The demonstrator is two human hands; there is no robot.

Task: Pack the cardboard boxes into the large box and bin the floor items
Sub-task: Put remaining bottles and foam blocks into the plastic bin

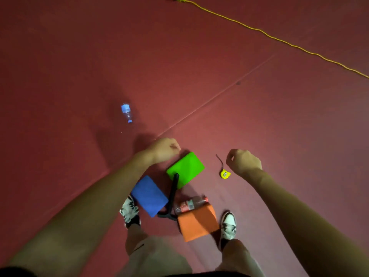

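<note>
near cluster: left pad (149, 195), far pad (185, 169), near pad (197, 224); bottle (190, 204) at near pad's far edge; tape measure (225, 174) right; water bottle (126, 112) far left.

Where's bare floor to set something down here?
Free: floor between water bottle and yellow cable; also right of tape measure. Crowded: by the shoes, where green pad, blue pad, orange pad, cola bottle and black stand bunch together.

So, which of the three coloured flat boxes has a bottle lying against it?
The orange box: the red-labelled bottle lies along its edge. The green box and blue box have none.
</note>
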